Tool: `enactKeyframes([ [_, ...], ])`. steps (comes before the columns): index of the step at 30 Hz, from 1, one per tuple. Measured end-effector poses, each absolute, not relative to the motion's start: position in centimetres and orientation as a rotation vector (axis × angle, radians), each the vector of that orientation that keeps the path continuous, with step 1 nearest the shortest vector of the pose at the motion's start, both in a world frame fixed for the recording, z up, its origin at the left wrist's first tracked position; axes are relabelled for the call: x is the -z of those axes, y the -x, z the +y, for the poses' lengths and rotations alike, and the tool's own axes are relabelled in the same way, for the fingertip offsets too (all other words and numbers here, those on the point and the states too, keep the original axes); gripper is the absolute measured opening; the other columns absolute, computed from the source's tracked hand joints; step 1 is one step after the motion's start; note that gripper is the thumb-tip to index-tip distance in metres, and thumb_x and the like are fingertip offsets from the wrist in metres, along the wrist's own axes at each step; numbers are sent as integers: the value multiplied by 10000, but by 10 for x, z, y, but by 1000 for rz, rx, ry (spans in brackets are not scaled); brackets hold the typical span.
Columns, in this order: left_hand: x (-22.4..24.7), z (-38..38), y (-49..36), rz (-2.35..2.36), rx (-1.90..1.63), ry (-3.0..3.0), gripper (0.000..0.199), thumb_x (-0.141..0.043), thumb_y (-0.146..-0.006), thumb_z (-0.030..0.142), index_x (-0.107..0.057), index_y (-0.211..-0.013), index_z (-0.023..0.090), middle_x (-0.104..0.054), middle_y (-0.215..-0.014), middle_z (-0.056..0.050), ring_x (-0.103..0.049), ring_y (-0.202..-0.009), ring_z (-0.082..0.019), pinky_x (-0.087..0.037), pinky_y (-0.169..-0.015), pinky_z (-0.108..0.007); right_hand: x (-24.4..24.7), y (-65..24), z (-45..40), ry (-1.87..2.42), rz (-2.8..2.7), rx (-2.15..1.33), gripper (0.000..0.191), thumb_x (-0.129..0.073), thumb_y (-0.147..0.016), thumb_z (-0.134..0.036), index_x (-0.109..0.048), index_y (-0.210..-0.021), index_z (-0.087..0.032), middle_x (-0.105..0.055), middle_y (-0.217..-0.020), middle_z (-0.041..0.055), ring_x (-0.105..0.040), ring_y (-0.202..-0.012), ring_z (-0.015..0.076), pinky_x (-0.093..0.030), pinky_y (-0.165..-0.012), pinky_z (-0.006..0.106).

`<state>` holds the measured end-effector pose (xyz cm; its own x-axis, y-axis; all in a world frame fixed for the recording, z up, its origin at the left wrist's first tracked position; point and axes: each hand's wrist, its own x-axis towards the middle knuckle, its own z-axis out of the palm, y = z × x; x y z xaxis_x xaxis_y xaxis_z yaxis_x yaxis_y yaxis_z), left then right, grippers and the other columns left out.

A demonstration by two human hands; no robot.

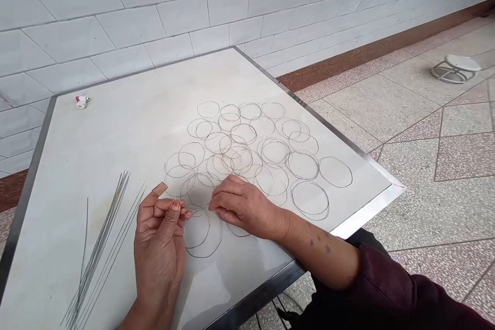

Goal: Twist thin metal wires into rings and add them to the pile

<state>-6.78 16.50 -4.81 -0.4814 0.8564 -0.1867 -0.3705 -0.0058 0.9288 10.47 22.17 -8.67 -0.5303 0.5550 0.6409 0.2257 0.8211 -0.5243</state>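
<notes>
My left hand (160, 242) is raised over the near part of the table, with thumb and fingers pinched on a thin wire (199, 209). A brown strip of tape (160, 188) wraps its index fingertip. Just to the right, my right hand (245, 209) is closed in a pinch at the other end of this short wire stretch; its fingertips are partly hidden. Loops below the hands overlap, so I cannot tell which belongs to the held wire. Many thin wire rings (234, 159) lie spread and overlapping beyond and right of my hands. Left of my left hand rests a bundle of straight wires (101, 247).
The white table (135, 118) has a metal edge (328, 118) and stands against a tiled wall (162, 20). A small white and red object (82, 101) sits in its far left corner. On the floor at right stands a stool (456, 68).
</notes>
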Motion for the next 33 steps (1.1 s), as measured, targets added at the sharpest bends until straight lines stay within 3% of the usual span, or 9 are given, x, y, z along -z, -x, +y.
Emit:
enactKeyframes([
  [5,50,164,70,1330,-1661,-543,438,-826,-713,176,-708,-1124,268,-608,-744,49,-577,-709,-98,-526,-710,-207,86,-104,220,582,-2151,-384,128,-545,-995,-240,-655,-964,-183,-699,-920,52,-566,-800,151,-497,-745,302],
  [8,52,163,67,1330,-1665,-560,407,-820,-730,204,-704,-1114,274,-610,-758,52,-581,-714,-95,-526,-743,-215,81,-103,214,596,-2143,-255,150,-624,-965,-331,-663,-1047,-211,-720,-989,30,-586,-905,169,-456,-835,343],
  [11,54,160,63,1328,-1635,-587,400,-818,-742,235,-697,-1120,286,-601,-758,55,-580,-727,-100,-529,-774,-231,76,-98,208,637,-2148,-165,162,-624,-969,-351,-671,-1062,-227,-727,-910,1,-580,-955,179,-407,-834,349],
  [16,54,159,59,1312,-1617,-570,436,-842,-711,232,-699,-1119,281,-581,-749,51,-573,-759,-112,-538,-778,-238,76,-89,206,717,-2117,-119,160,-598,-983,-305,-683,-889,-208,-684,-748,-11,-562,-850,163,-372,-753,330],
  [21,55,161,62,1253,-1587,-527,454,-857,-680,206,-711,-1103,280,-562,-734,56,-552,-705,-93,-534,-704,-198,77,-89,205,646,-2090,-120,65,-613,-962,-207,-668,-927,-209,-663,-722,-27,-545,-832,153,-387,-751,314],
  [25,55,163,65,1237,-1593,-491,467,-866,-660,180,-723,-1095,271,-562,-737,52,-555,-703,-93,-531,-665,-184,75,-97,206,572,-2178,-95,186,-515,-971,-81,-659,-974,-197,-662,-733,-25,-553,-840,144,-393,-779,322],
  [33,57,168,71,1232,-1523,-502,402,-849,-704,221,-730,-1087,236,-610,-796,20,-578,-736,-98,-539,-721,-199,80,-105,213,547,-2185,-86,181,-518,-981,-106,-668,-975,-207,-711,-828,1,-584,-881,157,-445,-799,320],
])
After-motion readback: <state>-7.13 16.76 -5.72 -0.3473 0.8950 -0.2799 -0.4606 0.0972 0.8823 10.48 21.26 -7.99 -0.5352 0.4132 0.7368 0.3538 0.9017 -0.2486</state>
